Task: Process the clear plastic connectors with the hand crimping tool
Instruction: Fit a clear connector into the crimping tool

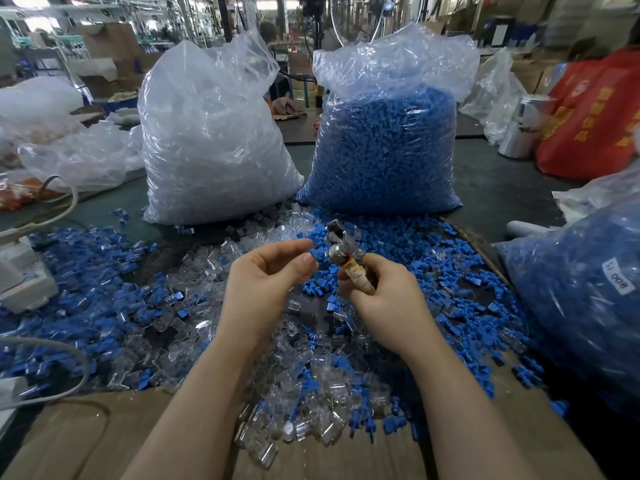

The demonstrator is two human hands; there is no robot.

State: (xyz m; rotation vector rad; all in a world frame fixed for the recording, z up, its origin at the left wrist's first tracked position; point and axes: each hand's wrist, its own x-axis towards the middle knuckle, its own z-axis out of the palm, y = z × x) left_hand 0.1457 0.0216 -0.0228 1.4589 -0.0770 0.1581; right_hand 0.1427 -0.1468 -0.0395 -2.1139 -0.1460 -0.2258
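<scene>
**Blue piece at the tool's head, clear connectors heaped below**

Both hands are up over the tabletop (502, 188). The right hand (381, 292) grips the hand crimping tool (346, 252), fingers curled round its pale, worn-looking handle, and the shiny metal head pokes up and to the left, tilted. The left hand (266, 275) pinches a small blue plastic piece (317, 252) between thumb and fingertips, right beside the tool's metal head; whether the two actually touch, I can't tell.

Beneath the hands lie the clear plastic connectors (304, 386): small, glassy, boxy shells, see-through with bright glints, heaped loosely and running down onto a sheet of brown cardboard (86, 445) at the near edge. Mixed through them and spread out to both sides are loose blue pieces (97, 271), a solid matte blue.

Behind the heap stand two tall plastic sacks, upright, side by side: the left sack (214, 143) packed with clear parts, the right sack (384, 147) packed with blue. Another bag of blue (581, 299) sits at far right, carrying a white label.
</scene>
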